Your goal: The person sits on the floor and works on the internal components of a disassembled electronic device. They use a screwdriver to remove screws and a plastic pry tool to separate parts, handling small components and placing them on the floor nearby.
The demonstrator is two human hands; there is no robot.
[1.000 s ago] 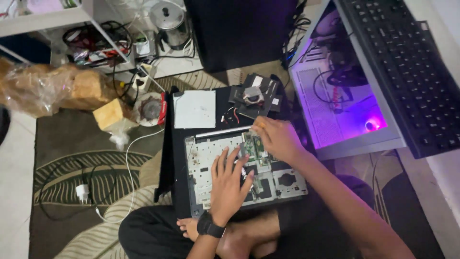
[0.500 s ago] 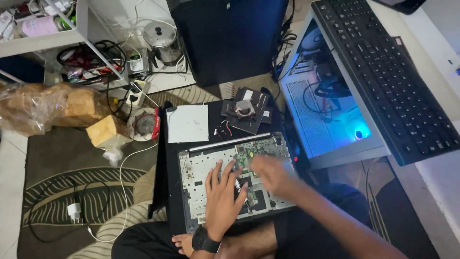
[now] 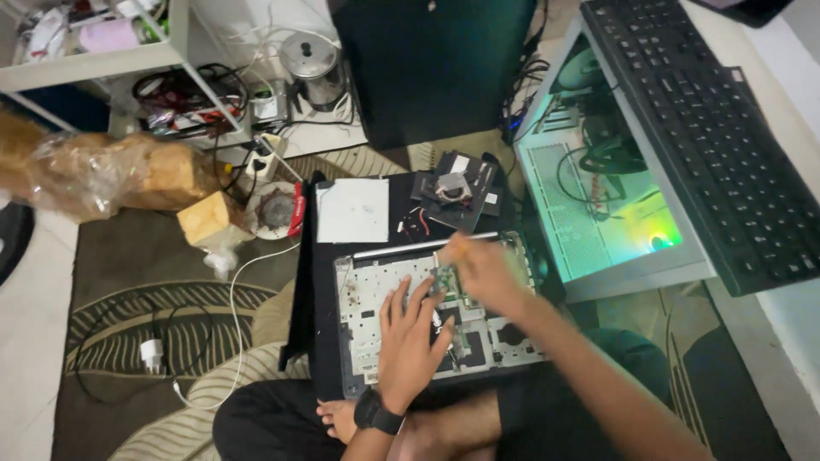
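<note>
- Two bare hands work over an opened laptop base (image 3: 401, 316) at lower centre of the frame, its silver inner frame and green circuit board exposed, lying on a black mat (image 3: 320, 341) in front of the seated person's crossed legs.
- Containers: a white shelf (image 3: 102, 64) at upper left holds a pink thing and loose clutter; below it sits a tangle of black and red cables (image 3: 184, 102). A clear plastic bag (image 3: 94, 175) at left edge wraps brown blocky pieces. A small steel pot with lid (image 3: 312, 64) stands at top centre, contents hidden.
- A glass-sided computer case (image 3: 598, 205) at right lies open to view, with cables and green-lit parts inside; a black keyboard (image 3: 709, 137) rests along its far side.
- Left hand (image 3: 410, 337), black watch at the wrist, lies flat on the laptop base, fingers spread apart, palm down, pressing the frame near the board; grips nothing.
- Right hand (image 3: 483, 273) is blurred at the upper right part of the base, fingers curled together over the board; cannot tell if anything is pinched.
- White sheet (image 3: 353, 211) lies on the mat above the base, upper left of it; a small fan on black parts (image 3: 453, 192) lies just right of the sheet.
- White charger and cord (image 3: 154, 354) lie on the patterned rug at lower left.
</note>
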